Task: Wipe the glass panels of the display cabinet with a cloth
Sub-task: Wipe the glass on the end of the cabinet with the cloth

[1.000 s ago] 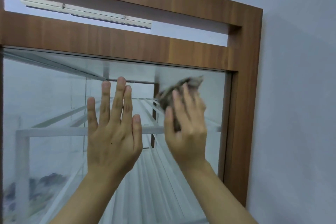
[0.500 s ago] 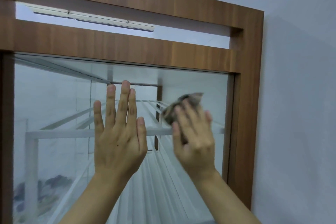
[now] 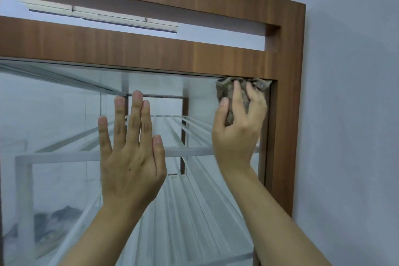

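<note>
Head view, the only one. Display cabinet fills the frame, wood-grain surround, pale wall to its right. Glass panel sits under the top rail; white shelves show through it, along with a dark blur low on the left that I cannot identify. Right hand grips a bunched grey-brown cloth, fingers curled over it, thumb on the near side. The cloth is jammed into the panel's upper right corner, touching the top rail above and just beside the right upright. Left hand is flat, fingers straight and close together, thumb out, palm toward the pane near its middle. It looks pressed on the glass as a brace, though actual contact cannot be confirmed from here. Judgement on the step: this is corner work. Do it well by pushing a fold of cloth right into the seam where glass meets wood, then drawing it down along the upright in one line, overlapping the next pass inward. A wad this tight covers little, so opening it flatter would suit the broad middle. The bracing palm will likely leave prints, so that patch should get wiped last. Press moderately, since the pane may flex or rattle in its track.
</note>
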The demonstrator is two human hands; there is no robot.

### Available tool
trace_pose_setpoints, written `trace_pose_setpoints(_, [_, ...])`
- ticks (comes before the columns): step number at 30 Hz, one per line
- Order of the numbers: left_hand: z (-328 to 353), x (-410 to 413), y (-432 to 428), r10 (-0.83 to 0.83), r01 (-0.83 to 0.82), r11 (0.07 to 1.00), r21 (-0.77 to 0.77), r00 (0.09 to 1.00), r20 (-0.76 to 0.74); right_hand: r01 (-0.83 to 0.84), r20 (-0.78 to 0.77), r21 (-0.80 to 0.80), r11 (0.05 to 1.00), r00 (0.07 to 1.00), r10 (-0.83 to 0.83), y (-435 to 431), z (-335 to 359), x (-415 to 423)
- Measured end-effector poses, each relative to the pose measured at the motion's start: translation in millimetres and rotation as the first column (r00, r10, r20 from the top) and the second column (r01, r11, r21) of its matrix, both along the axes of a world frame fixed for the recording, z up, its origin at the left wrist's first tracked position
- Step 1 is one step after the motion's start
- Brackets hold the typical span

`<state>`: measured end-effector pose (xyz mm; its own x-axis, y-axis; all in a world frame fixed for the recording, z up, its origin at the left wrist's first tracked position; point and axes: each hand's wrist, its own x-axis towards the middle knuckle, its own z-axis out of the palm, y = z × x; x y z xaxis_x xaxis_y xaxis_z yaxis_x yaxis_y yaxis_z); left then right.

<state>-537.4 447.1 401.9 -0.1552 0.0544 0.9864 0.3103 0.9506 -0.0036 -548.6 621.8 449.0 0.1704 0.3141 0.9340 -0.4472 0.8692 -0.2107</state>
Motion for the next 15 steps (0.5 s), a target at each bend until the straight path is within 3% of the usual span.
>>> trace_pose_setpoints(4, [0.9,0.2,4.2,-0.042,0.042,0.999,0.017,0.999,-0.014,0.022,0.065,0.332,0.943,0.997,-0.046,10.4,-83.1,5.4])
trace_pose_setpoints(7, [-1.5,2.8,22.7,-0.089,0.086,0.993,-0.076,0.996,-0.029,0.061,0.054,0.206,0.977,0.996,-0.074,36.7,-88.8,8.0])
trace_pose_setpoints(11, [-8.1,0.3,33.1,-0.036,0.037,0.994,-0.106,0.999,0.005,0.04,0.019,0.043,0.998,0.999,-0.04,27.9,-13.0,-2.2])
trace_pose_setpoints(13, [-9.0,-0.7,31.8,-0.031,0.031,0.994,-0.108,0.999,0.01,0.035,0.01,0.027,0.999,0.999,-0.035,25.4,-6.9,-4.6])
trace_pose_setpoints(15, [-7.9,-0.6,32.0,-0.036,0.036,0.993,-0.11,0.999,0.005,0.032,0.029,0.085,0.996,0.999,-0.035,27.1,-50.5,-1.0])
